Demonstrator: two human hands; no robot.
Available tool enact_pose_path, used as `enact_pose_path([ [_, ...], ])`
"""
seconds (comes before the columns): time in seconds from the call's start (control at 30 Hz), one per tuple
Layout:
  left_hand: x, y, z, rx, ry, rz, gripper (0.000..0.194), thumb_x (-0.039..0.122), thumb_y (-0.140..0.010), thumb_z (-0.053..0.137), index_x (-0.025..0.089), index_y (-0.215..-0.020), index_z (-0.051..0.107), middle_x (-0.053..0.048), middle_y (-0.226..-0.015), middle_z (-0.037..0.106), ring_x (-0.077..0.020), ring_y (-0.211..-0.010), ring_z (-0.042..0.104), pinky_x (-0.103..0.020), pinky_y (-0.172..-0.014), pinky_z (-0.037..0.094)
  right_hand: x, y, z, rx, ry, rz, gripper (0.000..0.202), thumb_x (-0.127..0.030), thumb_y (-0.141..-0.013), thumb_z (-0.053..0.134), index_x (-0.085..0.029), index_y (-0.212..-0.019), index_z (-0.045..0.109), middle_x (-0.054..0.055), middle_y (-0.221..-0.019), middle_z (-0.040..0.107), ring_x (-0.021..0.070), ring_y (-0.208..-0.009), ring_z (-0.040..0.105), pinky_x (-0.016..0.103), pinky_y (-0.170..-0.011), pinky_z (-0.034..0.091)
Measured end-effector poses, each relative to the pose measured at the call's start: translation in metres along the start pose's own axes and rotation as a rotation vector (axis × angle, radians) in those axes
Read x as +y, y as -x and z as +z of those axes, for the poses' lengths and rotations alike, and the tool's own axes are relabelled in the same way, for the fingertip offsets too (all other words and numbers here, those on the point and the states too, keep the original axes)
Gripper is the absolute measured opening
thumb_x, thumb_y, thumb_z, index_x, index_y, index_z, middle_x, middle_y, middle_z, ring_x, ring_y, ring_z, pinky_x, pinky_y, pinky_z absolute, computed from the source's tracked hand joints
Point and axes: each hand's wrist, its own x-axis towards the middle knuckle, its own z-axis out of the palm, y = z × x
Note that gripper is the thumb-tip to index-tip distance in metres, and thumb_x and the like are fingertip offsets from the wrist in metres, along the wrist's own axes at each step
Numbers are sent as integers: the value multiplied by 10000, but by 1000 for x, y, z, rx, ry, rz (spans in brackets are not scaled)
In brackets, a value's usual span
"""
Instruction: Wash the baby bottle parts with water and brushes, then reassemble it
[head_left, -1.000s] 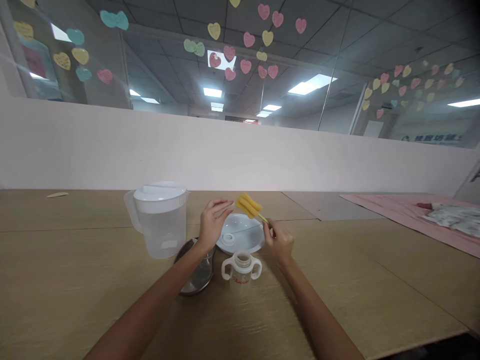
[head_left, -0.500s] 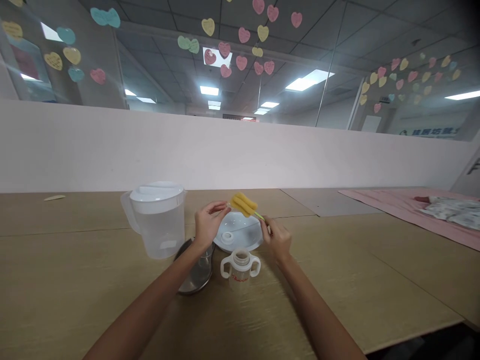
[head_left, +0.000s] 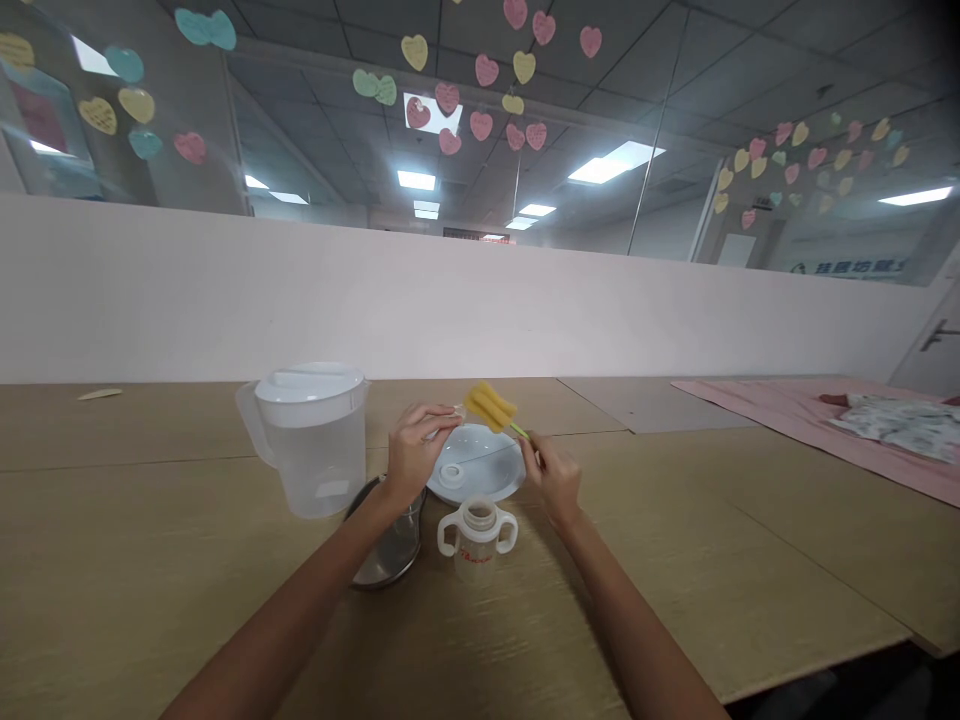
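Observation:
My right hand (head_left: 553, 474) pinches the thin green handle of a yellow sponge bottle brush (head_left: 490, 406), its head tilted up to the left. Close to the sponge, my left hand (head_left: 417, 446) is closed at the fingertips on a small clear piece (head_left: 459, 411) that looks like a bottle nipple. Beneath the brush, a white bowl (head_left: 491, 482) holds a white bottle collar ring (head_left: 451, 476). In front of the bowl stands an uncapped baby bottle (head_left: 477, 545) with two white handles. My left forearm partly hides a dark metal tray (head_left: 386, 560) with a clear vessel in it.
A lidded translucent pitcher (head_left: 319, 450) of water stands left of my left hand. On the far right, a pink cloth (head_left: 720, 400) carries a patterned fabric item (head_left: 896, 425). A low white wall (head_left: 480, 310) with glass above it runs behind the table.
The view has turned slightly to the right. The small clear piece shows a little more between my left fingertips, beside the sponge. Both hands keep their holds.

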Motion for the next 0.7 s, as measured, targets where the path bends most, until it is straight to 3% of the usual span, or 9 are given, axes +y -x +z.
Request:
enact_pose_path([
  [0.1, 1, 2, -1, -36, -62, 158, 120, 168, -795, 579, 202, -825, 690, -42, -801, 656, -158, -833, 595, -316, -744, 492, 0, 1, 2, -40, -5, -50, 215, -263, -893, 472, -144, -838, 644, 15, -634, 630, 87, -527, 527, 205, -555, 347],
  [0.3, 4, 1, -5, -134, -227, 337, 203, 148, -856, 475, 180, -854, 675, -49, -783, 648, -155, -816, 562, -331, -753, 461, 6, 2, 3, 3, 81, 30, 212, -280, -884, 491, -143, -836, 645, 7, -612, 619, 88, -501, 512, 213, -512, 327],
  [0.4, 6, 0, -8, -167, -299, 365, 221, 148, -864, 457, 187, -849, 675, -45, -766, 645, -151, -802, 549, -319, -735, 443, 4, 1, 1, 42, 42, 30, 199, -274, -876, 503, -139, -841, 644, -4, -580, 600, 77, -478, 493, 210, -502, 329],
  [0.57, 7, -1, -9, -185, -354, 398, 200, 154, -847, 487, 212, -833, 678, -30, -734, 645, -147, -761, 525, -315, -733, 415, 1, 1, 0, -38, -60, -112, 190, -251, -881, 493, -146, -837, 645, 19, -642, 635, 87, -551, 548, 205, -562, 370],
  [0.7, 7, -1, -9, -210, -387, 452, 226, 139, -854, 463, 214, -838, 675, -40, -771, 651, -148, -773, 528, -317, -746, 405, 5, 2, 2, -57, 14, -56, 221, -261, -890, 474, -145, -829, 652, 28, -628, 631, 100, -553, 552, 217, -551, 361],
])
